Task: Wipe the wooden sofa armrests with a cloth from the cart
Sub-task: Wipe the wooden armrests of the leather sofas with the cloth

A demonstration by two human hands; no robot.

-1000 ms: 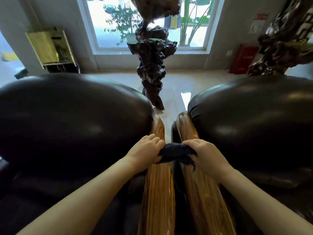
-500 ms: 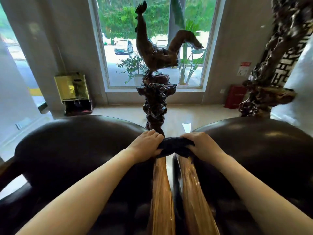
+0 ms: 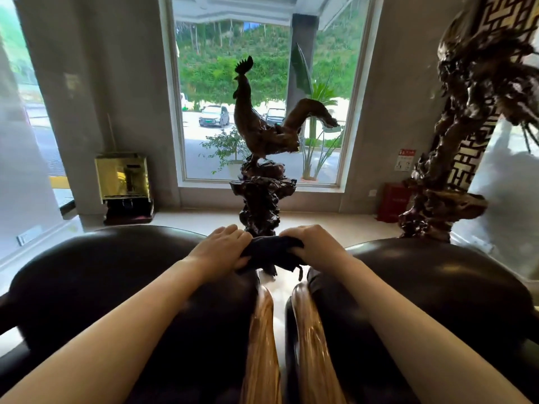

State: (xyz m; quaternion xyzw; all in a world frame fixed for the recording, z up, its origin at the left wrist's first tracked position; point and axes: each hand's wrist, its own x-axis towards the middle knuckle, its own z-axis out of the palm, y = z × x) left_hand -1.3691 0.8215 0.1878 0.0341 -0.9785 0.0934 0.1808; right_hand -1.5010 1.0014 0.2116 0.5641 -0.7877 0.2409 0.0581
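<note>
Two glossy wooden armrests run side by side away from me: the left armrest (image 3: 261,342) and the right armrest (image 3: 312,345), with a narrow gap between them. A dark cloth (image 3: 272,253) is stretched across their far ends. My left hand (image 3: 223,249) grips the cloth's left end over the left armrest's tip. My right hand (image 3: 312,246) grips its right end above the right armrest's tip. Both armrest tips are hidden under the cloth and hands.
Dark leather sofa backs bulge on both sides, the left sofa (image 3: 102,281) and the right sofa (image 3: 437,290). A carved wooden rooster sculpture (image 3: 262,158) stands just beyond the hands before a window. Another dark carving (image 3: 455,170) rises at right; a brass box (image 3: 124,182) sits at left.
Both hands have slid the cloth forward along the armrests to their far ends. My head has lifted, bringing the window and rooster into view.
</note>
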